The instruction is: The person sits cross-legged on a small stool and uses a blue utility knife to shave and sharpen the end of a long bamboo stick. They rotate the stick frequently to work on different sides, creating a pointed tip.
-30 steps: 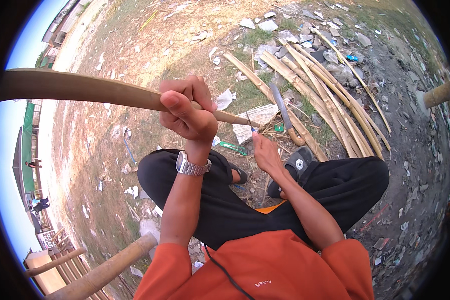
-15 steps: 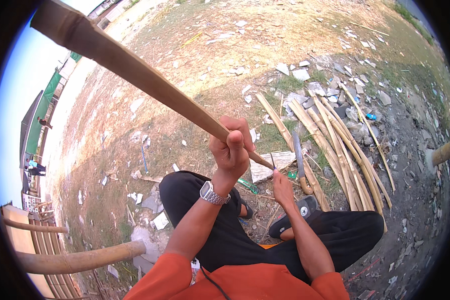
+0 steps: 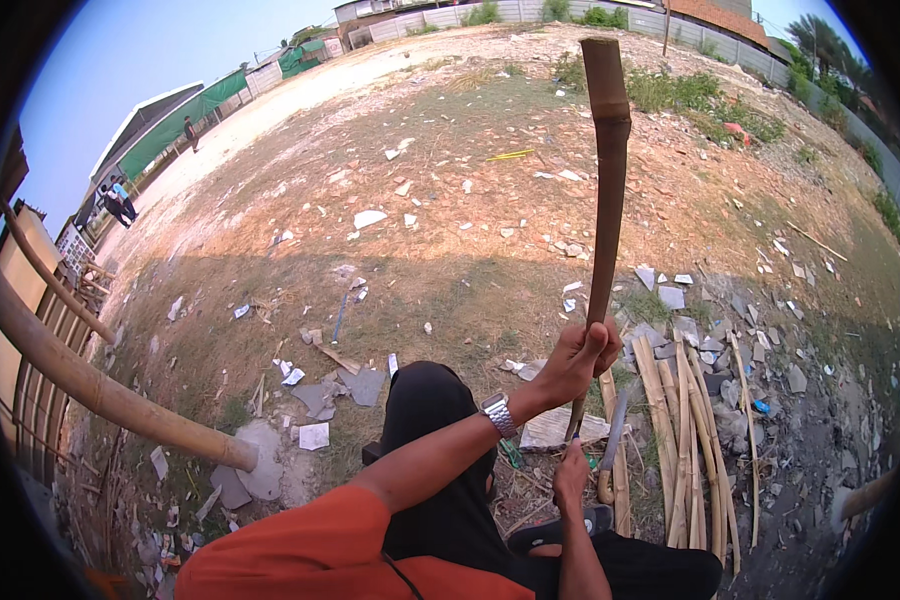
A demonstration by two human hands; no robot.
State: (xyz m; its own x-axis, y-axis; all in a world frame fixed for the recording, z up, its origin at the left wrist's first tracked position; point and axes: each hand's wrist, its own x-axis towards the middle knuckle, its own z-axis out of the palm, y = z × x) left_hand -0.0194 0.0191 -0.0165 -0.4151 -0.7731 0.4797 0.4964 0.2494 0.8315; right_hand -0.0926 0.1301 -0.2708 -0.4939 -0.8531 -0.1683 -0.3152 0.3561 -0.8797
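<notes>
Reaching outward from over the pale block, the bamboo strip is gripped firmly by the left hand. At the block's near side, the right hand is closed around a small knife. Right of the block lie a wood-handled blade and bamboo slats; left of it rises a knee.
</notes>
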